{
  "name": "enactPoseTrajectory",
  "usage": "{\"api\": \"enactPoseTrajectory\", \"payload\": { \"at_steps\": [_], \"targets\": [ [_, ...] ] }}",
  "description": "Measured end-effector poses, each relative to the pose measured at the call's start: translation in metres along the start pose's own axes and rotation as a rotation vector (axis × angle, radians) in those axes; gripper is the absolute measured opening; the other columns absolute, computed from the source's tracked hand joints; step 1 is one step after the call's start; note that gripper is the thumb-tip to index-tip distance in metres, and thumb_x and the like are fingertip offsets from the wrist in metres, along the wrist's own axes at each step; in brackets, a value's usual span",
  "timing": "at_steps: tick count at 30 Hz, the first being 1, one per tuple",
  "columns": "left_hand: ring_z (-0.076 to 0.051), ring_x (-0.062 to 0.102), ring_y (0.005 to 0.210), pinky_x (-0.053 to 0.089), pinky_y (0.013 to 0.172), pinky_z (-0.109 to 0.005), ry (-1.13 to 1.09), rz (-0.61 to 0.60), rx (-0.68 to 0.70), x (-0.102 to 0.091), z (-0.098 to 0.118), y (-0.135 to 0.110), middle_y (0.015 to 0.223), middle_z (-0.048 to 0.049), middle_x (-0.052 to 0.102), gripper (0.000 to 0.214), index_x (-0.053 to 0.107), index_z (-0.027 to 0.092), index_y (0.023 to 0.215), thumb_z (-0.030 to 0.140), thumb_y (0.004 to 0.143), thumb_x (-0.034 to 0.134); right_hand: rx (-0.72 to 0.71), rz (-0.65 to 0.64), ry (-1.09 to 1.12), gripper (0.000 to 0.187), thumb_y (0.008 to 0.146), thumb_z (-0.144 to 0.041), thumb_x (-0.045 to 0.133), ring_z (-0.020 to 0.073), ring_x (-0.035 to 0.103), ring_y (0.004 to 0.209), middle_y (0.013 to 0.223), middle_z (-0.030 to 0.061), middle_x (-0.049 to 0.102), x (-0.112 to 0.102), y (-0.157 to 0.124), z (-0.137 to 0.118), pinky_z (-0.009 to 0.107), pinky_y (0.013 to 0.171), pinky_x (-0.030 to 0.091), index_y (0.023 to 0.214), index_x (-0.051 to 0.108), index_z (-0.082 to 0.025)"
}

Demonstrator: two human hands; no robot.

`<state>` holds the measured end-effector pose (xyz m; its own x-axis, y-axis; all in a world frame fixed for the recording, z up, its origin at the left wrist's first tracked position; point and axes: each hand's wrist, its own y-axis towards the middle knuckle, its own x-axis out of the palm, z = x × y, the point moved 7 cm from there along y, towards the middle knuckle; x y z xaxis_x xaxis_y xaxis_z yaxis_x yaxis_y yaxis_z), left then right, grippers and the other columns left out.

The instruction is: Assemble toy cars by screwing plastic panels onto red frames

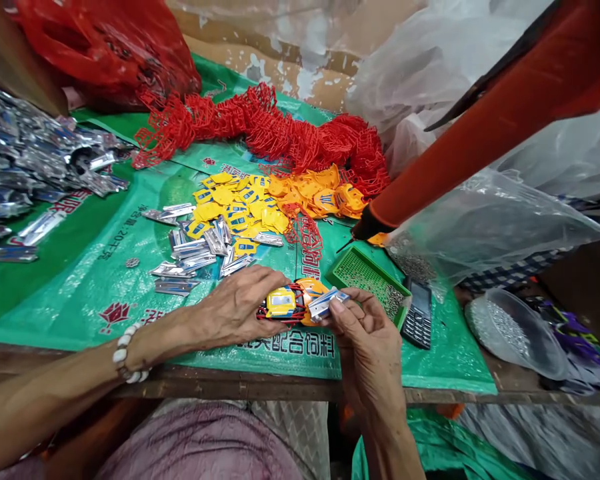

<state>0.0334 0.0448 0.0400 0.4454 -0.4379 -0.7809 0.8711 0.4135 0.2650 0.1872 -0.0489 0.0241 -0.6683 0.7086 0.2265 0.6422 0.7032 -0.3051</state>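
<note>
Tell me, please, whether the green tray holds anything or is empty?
Not empty: the green tray has small silvery bits heaped in its right end.

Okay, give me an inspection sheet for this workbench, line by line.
Surface: green woven sheet over a wooden bench.
Job's things: yellow part in a red frame, silver metal piece.
Clutter: silver pieces, yellow tags, red frames, green tray, phone, bowl.
Hands: left hand on the yellow part; right hand pinches the silver piece.
Cables: nothing seen.
Surroundings: plastic bags, orange tool.
</note>
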Motion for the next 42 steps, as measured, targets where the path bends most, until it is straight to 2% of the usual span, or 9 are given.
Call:
{"api": "enactPoseTrajectory", "payload": {
  "at_steps": [8, 14, 19, 21, 26, 30, 33, 38, 42],
  "targets": [
    [-0.024, 0.065, 0.098, 0.055, 0.085, -0.035, -0.007, 0.010, 0.011, -0.003, 0.002, -0.001, 0.108, -0.0120, 0.068, 0.036, 0.058, 0.011, 0.120, 0.027, 0.089, 0.067, -0.074, -0.029, 0.020, 0.039, 0.062, -0.034, 0.091, 0.0093, 0.066, 0.064, 0.078, -0.0011, 0.070, -0.001, 0.002, -0.008, 0.017, 0.052, 0.056, 0.088, 0.067, -0.017],
    [-0.022, 0.065, 0.089, 0.053, 0.076, -0.032, 0.036, 0.037, 0.014, -0.001, 0.002, 0.002, 0.102, -0.0095, 0.069, 0.030, 0.059, 0.013, 0.116, 0.027, 0.089, 0.064, -0.067, -0.022, -0.002, 0.037, 0.057, -0.029, 0.092, 0.0102, 0.064, 0.051, 0.060, -0.0022, 0.067, -0.005, 0.000, -0.009, 0.021, 0.056, 0.056, 0.078, 0.065, -0.017],
    [-0.023, 0.065, 0.088, 0.053, 0.077, -0.032, 0.064, 0.036, 0.008, 0.000, 0.002, 0.002, 0.099, -0.0091, 0.069, 0.028, 0.059, 0.013, 0.113, 0.027, 0.089, 0.061, -0.046, -0.001, 0.047, 0.033, 0.058, -0.025, 0.091, 0.0152, 0.071, 0.067, 0.086, 0.0054, 0.075, -0.009, -0.011, -0.004, 0.030, 0.069, 0.061, 0.058, 0.059, -0.016],
    [-0.022, 0.065, 0.089, 0.053, 0.078, -0.032, 0.066, 0.030, 0.003, 0.001, 0.002, 0.002, 0.100, -0.0092, 0.069, 0.029, 0.059, 0.013, 0.114, 0.027, 0.089, 0.061, -0.033, -0.010, 0.042, 0.029, 0.061, -0.027, 0.089, 0.0142, 0.071, 0.072, 0.089, 0.0052, 0.074, -0.009, -0.019, 0.001, 0.028, 0.072, 0.060, 0.058, 0.063, -0.016],
    [-0.025, 0.066, 0.093, 0.055, 0.081, -0.035, 0.057, 0.041, -0.009, 0.003, 0.001, 0.001, 0.102, -0.0106, 0.070, 0.030, 0.061, 0.013, 0.114, 0.029, 0.088, 0.065, 0.058, -0.003, 0.080, 0.025, 0.067, -0.035, 0.087, 0.0051, 0.055, 0.054, 0.079, 0.0004, 0.068, -0.006, -0.042, 0.022, 0.018, 0.052, 0.048, 0.063, 0.069, -0.018],
    [-0.026, 0.067, 0.092, 0.055, 0.080, -0.037, 0.041, 0.108, -0.012, 0.001, 0.003, 0.002, 0.101, -0.0111, 0.071, 0.034, 0.062, 0.012, 0.112, 0.035, 0.088, 0.067, 0.120, 0.028, 0.140, 0.026, 0.066, -0.040, 0.087, 0.0064, 0.047, 0.046, 0.058, -0.0030, 0.058, 0.001, -0.053, 0.037, 0.018, 0.042, 0.039, 0.073, 0.073, -0.020],
    [-0.023, 0.068, 0.086, 0.054, 0.076, -0.034, -0.042, 0.118, -0.090, -0.003, 0.002, 0.004, 0.094, -0.0086, 0.072, 0.030, 0.064, 0.013, 0.107, 0.035, 0.087, 0.067, 0.128, -0.009, 0.149, 0.027, 0.067, -0.042, 0.085, 0.0070, 0.043, 0.043, 0.051, -0.0037, 0.053, 0.011, -0.055, 0.040, 0.019, 0.041, 0.036, 0.071, 0.073, -0.019],
    [-0.016, 0.061, 0.067, 0.048, 0.062, -0.026, -0.282, 0.051, -0.392, -0.003, -0.006, 0.007, 0.078, -0.0001, 0.068, 0.029, 0.065, 0.017, 0.099, 0.040, 0.081, 0.068, 0.093, -0.046, 0.103, 0.026, 0.073, -0.043, 0.081, 0.0069, 0.041, 0.043, 0.053, -0.0036, 0.051, 0.018, -0.055, 0.041, 0.021, 0.041, 0.032, 0.070, 0.072, -0.019],
    [-0.017, 0.060, 0.072, 0.048, 0.064, -0.027, -0.402, 0.036, -0.443, -0.001, -0.004, 0.006, 0.084, -0.0007, 0.067, 0.034, 0.061, 0.018, 0.105, 0.044, 0.084, 0.060, -0.028, -0.044, -0.001, 0.024, 0.079, -0.043, 0.076, 0.0071, 0.041, 0.049, 0.062, -0.0022, 0.053, 0.017, -0.054, 0.039, 0.021, 0.043, 0.032, 0.076, 0.074, -0.019]
  ]
}}
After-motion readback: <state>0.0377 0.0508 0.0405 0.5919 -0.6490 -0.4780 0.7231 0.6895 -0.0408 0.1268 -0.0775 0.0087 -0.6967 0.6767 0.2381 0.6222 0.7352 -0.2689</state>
